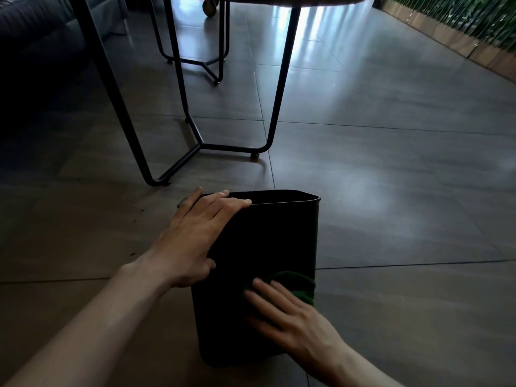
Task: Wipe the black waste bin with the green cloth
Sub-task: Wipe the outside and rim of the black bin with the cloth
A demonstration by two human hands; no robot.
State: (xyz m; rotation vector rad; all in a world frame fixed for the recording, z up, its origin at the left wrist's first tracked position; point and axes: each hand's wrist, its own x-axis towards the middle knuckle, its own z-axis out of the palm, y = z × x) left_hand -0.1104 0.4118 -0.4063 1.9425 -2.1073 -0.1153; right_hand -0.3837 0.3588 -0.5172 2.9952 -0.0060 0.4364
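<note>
One matte rectangular bin (259, 247), crumpled cloth (300, 284)

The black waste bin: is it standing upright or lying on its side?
Lying on its side: the black waste bin shows its open rim facing the table legs, its long wall facing up.

Bin (268, 247) on the floor (405, 191), before the desk legs (195, 129).
Left hand (192, 241) on its left side; right hand (290, 311) on cloth (298, 283) against its near wall.
</note>
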